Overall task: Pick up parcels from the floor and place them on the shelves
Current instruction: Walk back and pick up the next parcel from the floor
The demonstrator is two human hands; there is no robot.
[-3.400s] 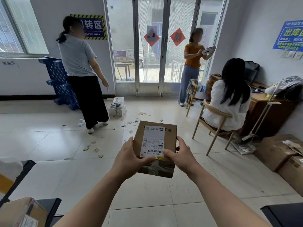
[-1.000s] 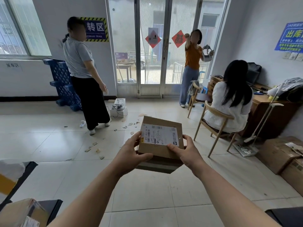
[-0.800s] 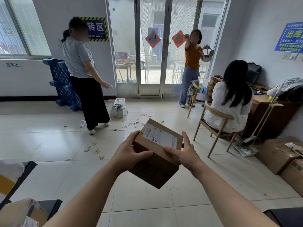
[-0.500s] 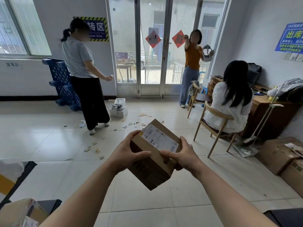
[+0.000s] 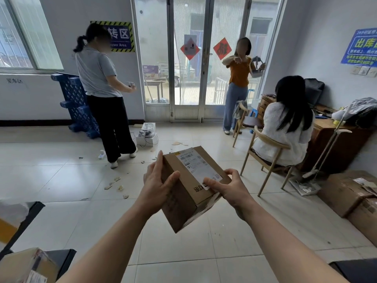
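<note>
Glossy tiled floor (image 5: 61,180), both hands gripping tilted, labelled cardboard parcel (image 5: 183,193)

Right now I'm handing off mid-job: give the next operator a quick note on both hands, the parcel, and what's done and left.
Left hand: grip on the parcel's left side.
Right hand: grip on its near right corner, thumb on the shipping label.
Parcel: off the floor, tilted, label up, held at mid-room.
Done: pickup.
Left: carry it to a shelf and place it; no shelf clearly in view.

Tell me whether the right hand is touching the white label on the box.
Touching: the head view shows the right hand thumb lying on the label corner.
</note>
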